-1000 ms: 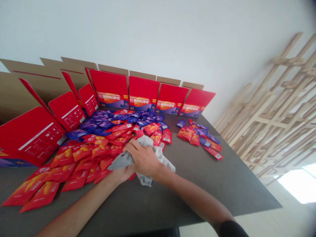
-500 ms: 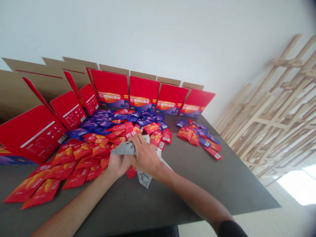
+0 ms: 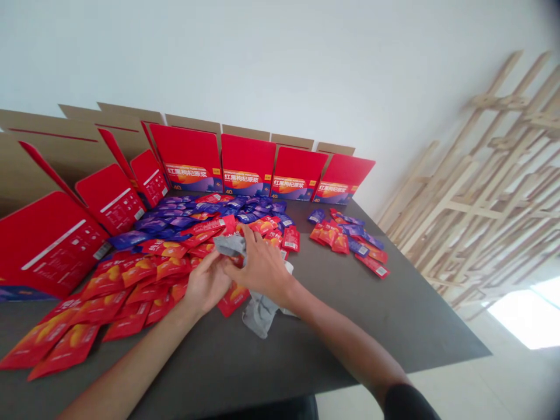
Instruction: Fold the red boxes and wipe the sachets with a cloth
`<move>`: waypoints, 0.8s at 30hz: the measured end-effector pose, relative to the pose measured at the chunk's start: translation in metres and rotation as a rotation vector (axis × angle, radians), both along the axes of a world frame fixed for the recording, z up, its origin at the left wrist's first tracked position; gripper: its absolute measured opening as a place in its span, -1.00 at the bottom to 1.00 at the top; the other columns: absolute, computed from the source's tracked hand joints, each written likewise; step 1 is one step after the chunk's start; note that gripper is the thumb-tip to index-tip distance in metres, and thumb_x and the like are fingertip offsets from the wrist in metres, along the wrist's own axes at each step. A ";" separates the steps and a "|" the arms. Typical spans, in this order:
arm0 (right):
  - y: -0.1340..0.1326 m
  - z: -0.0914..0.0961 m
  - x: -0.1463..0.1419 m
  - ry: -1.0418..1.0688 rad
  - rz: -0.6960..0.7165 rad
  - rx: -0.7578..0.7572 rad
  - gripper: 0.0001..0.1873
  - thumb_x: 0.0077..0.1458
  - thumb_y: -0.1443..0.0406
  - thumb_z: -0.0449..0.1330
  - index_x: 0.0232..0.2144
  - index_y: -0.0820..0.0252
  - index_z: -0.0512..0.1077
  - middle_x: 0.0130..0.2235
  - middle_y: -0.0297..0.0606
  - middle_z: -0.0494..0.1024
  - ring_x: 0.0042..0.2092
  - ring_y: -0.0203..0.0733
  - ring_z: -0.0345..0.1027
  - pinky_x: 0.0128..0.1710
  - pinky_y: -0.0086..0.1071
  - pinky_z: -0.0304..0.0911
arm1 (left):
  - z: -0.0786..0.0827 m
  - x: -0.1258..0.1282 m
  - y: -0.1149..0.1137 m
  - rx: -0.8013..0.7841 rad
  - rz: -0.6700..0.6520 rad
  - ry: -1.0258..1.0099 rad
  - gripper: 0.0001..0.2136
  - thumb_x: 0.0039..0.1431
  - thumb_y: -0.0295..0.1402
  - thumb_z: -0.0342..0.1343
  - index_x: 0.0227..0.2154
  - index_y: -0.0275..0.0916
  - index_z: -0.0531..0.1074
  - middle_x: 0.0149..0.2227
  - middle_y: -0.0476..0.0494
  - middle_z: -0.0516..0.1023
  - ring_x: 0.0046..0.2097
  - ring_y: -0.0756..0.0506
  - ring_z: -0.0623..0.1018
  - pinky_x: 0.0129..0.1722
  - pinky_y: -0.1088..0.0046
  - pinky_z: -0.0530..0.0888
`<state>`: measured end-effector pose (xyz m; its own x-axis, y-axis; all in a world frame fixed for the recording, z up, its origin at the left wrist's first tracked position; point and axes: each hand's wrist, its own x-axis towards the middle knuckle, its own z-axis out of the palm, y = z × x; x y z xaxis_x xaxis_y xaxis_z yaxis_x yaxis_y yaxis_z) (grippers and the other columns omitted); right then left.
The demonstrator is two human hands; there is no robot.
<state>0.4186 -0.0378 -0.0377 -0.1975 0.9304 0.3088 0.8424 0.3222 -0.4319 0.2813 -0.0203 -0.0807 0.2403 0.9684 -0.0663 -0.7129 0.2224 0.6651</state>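
Nearest us, over the dark table (image 3: 332, 286), hangs the lower end of a grey cloth (image 3: 260, 315), thin, creased and crumpled, with paler folds at its right. Its length slants from upper left to lower right, and one loose corner points down toward our side of the table. Farther up, our right hand (image 3: 265, 262) pinches the cloth, thumb and fingers close together. Our left hand (image 3: 209, 284) cups beneath the cloth's upper end; we cannot tell what its fingers grip. Half a second ago that upper end stretched farther left; now it is bunched shorter and sits higher. A red packet (image 3: 234, 298) shows between our hands and the loose corner. Beyond, we see piled red and purple packets (image 3: 175, 248), then open red cartons (image 3: 188, 146) along the wall (image 3: 262, 58).
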 end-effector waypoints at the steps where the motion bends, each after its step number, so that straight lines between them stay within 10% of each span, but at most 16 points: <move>1: 0.003 0.006 0.007 0.003 -0.031 0.003 -0.15 0.18 0.00 0.20 0.39 0.22 0.09 0.12 0.06 0.50 0.01 0.18 0.51 -0.02 0.00 0.39 | 0.000 -0.001 0.001 0.046 -0.004 0.068 -0.74 0.29 -0.44 0.13 -0.01 -0.23 0.59 -0.09 -0.19 0.71 0.16 -0.21 0.58 0.18 0.35 0.47; 6: 0.032 0.042 0.094 -0.079 -0.461 -0.064 -0.33 0.21 -0.03 0.15 0.22 0.25 0.32 0.00 0.07 0.60 0.03 0.21 0.53 0.00 -0.08 0.37 | -0.005 -0.015 0.005 0.291 -0.039 0.678 -0.70 0.07 -0.46 0.38 -0.10 -0.16 0.65 -0.16 -0.15 0.68 0.21 -0.20 0.51 0.08 0.58 0.42; 9: 0.052 0.044 0.160 -0.141 -0.725 -0.171 -0.33 0.20 -0.05 0.14 0.15 0.34 0.41 0.01 0.17 0.60 0.09 0.27 0.50 0.02 -0.09 0.35 | -0.014 -0.022 0.002 0.440 -0.089 1.125 -0.78 -0.01 -0.26 0.43 -0.27 -0.16 0.67 -0.09 -0.27 0.65 0.18 -0.39 0.50 0.17 0.29 0.40; 13: 0.071 0.015 0.220 -0.178 -0.853 -0.307 -0.31 0.22 -0.06 0.14 0.16 0.37 0.46 0.09 0.23 0.56 0.15 0.25 0.47 0.05 -0.12 0.33 | -0.027 -0.021 -0.011 0.631 -0.157 1.633 -0.38 -0.03 -0.05 0.37 0.09 -0.26 0.56 0.22 -0.56 0.44 0.26 -0.62 0.36 0.25 -0.16 0.24; 18: 0.084 -0.025 0.245 -0.195 -0.795 -0.357 -0.41 0.22 0.06 0.25 0.14 0.37 0.49 0.13 0.21 0.56 0.16 0.12 0.48 0.05 -0.26 0.32 | -0.036 -0.014 -0.024 0.708 -0.197 1.644 -0.25 0.01 -0.13 0.31 0.25 -0.43 0.40 0.28 -0.72 0.34 0.32 -0.65 0.29 0.31 -0.16 0.12; 24: 0.097 -0.031 0.247 -0.212 -0.696 -0.249 -0.61 0.36 0.24 0.08 0.07 0.34 0.54 0.07 0.11 0.61 0.12 0.01 0.50 0.04 -0.31 0.29 | -0.040 -0.012 -0.025 0.766 -0.196 1.626 -0.38 0.06 -0.19 0.26 0.21 -0.26 0.47 0.21 -0.52 0.46 0.30 -0.54 0.37 0.27 -0.04 0.29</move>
